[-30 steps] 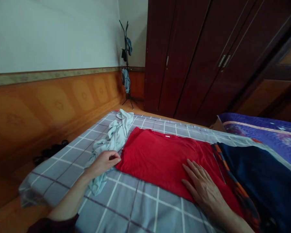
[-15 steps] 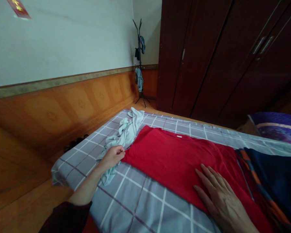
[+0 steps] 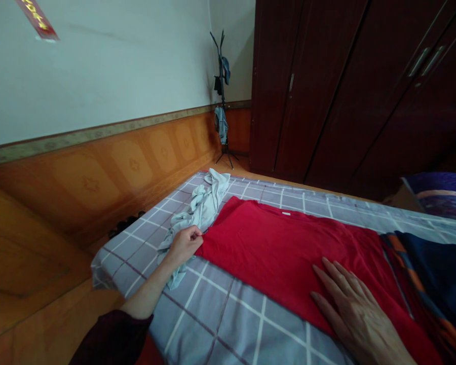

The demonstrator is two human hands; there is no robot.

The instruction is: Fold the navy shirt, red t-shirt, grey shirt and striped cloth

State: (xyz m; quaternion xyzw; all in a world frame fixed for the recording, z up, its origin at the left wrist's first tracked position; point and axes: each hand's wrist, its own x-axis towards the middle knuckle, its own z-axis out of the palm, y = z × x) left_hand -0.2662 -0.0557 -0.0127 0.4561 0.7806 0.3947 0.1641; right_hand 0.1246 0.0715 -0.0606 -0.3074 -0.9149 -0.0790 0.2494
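A red shirt (image 3: 273, 243) lies spread flat across the bed, with a small white label at its far edge. My left hand (image 3: 185, 244) pinches the shirt's left corner between thumb and fingers. On the shirt's right part, my right hand (image 3: 351, 304) rests palm down with the fingers stretched out. A crumpled pale grey-green garment (image 3: 203, 205) lies just beyond my left hand and partly behind it. Beside the shirt's right end is a dark blue folded garment (image 3: 437, 268), along with cloth striped in orange.
The bed (image 3: 197, 309) has a grey sheet with white checks. Beyond it stand a dark wooden wardrobe (image 3: 311, 91) and a black coat rack (image 3: 223, 96) with clothes on it. A purple bundle (image 3: 444, 195) sits at the far right. Dark objects lie on the floor at left.
The whole view has shifted slightly, so everything appears a little further right. Both hands keep their places on the red shirt, which looks the same.
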